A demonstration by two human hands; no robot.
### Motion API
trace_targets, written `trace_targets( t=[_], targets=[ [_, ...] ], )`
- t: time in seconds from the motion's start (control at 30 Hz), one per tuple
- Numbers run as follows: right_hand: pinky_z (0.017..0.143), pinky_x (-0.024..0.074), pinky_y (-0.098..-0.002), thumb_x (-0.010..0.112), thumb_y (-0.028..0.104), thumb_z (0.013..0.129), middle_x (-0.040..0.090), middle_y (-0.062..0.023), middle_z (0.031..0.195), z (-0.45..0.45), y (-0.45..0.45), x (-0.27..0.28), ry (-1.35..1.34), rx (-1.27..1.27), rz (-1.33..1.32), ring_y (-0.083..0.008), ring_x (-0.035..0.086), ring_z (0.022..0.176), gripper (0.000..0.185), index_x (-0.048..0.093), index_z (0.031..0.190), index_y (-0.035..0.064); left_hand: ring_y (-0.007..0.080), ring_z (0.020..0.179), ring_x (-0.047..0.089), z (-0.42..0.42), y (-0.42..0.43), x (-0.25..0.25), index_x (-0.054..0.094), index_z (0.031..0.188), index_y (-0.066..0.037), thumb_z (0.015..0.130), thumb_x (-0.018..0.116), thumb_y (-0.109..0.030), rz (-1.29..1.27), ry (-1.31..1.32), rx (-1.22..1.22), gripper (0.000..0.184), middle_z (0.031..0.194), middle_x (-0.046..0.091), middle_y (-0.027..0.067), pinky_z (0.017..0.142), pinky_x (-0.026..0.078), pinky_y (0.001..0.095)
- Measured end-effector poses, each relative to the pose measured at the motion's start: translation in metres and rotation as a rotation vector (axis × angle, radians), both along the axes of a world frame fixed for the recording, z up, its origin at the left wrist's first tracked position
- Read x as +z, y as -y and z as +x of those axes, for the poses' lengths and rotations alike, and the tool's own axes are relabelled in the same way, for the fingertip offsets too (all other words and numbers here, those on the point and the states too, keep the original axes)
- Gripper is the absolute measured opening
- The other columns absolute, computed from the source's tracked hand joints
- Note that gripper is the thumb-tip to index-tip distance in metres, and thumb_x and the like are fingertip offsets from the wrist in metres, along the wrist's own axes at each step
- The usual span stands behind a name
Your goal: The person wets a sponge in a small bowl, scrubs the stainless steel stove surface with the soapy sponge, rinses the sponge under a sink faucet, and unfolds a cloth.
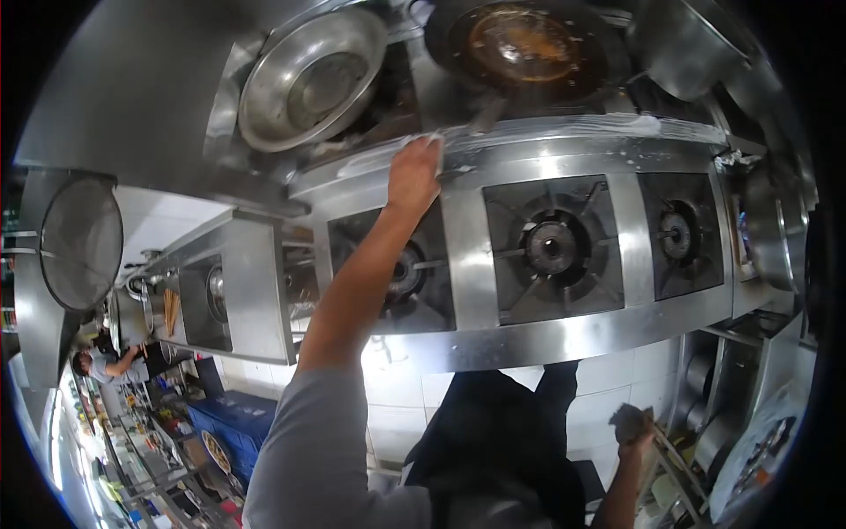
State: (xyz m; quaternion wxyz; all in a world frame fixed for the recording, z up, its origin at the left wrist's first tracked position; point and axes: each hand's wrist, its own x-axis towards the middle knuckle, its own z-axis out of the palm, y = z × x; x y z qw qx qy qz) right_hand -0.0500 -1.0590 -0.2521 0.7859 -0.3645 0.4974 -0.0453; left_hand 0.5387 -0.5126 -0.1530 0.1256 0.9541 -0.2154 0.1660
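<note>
My left hand (414,179) reaches across the stove (467,238) to its raised back ledge (564,145). Its fingers are closed and press on the ledge. What they hold, if anything, is hidden; white suds (388,159) are smeared along the ledge on both sides of it. Low on the right, away from the stove, my right hand (636,441) grips a crumpled dark grey cloth (628,423). Burners with grates, including the middle burner (552,247), lie in front of the ledge. My left forearm passes over the left burner (404,271) and partly hides it.
Behind the ledge stand a wide metal bowl (315,81), a wok (524,44) with brown liquid, and a metal pot (692,48). A round strainer (82,240) hangs at left. Another person (119,363) works far left, beyond a blue box (231,428). Shelves with pans (714,441) are at right.
</note>
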Motion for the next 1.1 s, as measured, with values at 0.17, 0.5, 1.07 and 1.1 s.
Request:
trace_targets(
  t=[0.17,0.5,1.07,1.1],
  targets=[
    [0.082,0.0546,-0.0393,0.048,0.037,0.094,0.065,-0.0142,0.111,0.053,-0.01,0.012,0.011,0.111,-0.182,-0.0289,0.065,0.096,0.045,0.058,0.12,0.0011,0.035,0.127,0.049,0.0,-0.173,0.007,0.054,0.131,-0.003,0.067,0.057,0.008,0.154,-0.044,0.1,0.065,0.132,0.055,0.0192,0.108,0.038,0.0451],
    [0.084,0.0498,-0.0438,0.058,0.022,0.091,0.064,-0.0261,0.109,0.237,-0.052,0.065,-0.199,0.693,-1.457,-0.0387,0.065,0.094,0.042,0.054,0.12,-0.0074,0.0346,0.123,0.051,-0.014,-0.12,-0.002,0.055,0.13,-0.003,0.07,0.056,0.005,0.113,-0.01,0.065,0.06,0.128,0.056,0.0197,0.107,0.038,0.0459],
    [0.071,0.048,-0.0536,0.051,0.032,0.089,0.066,-0.0219,0.088,0.29,-0.073,0.005,-0.6,0.544,-1.697,-0.0445,0.062,0.084,0.031,0.063,0.094,0.004,0.0305,0.127,0.048,-0.02,-0.16,0.013,0.049,0.135,-0.004,0.067,0.064,0.0,0.198,-0.063,0.208,0.07,0.132,0.056,0.0169,0.107,0.039,0.0399],
    [0.07,0.0474,-0.054,0.049,0.033,0.09,0.065,-0.0213,0.089,0.29,-0.078,0.005,-0.583,0.493,-1.78,-0.0442,0.062,0.085,0.031,0.062,0.096,0.0048,0.0284,0.129,0.047,-0.02,-0.201,0.004,0.048,0.137,-0.004,0.068,0.064,0.001,0.319,-0.064,0.324,0.071,0.13,0.057,0.0147,0.106,0.04,0.0391]
  ],
)
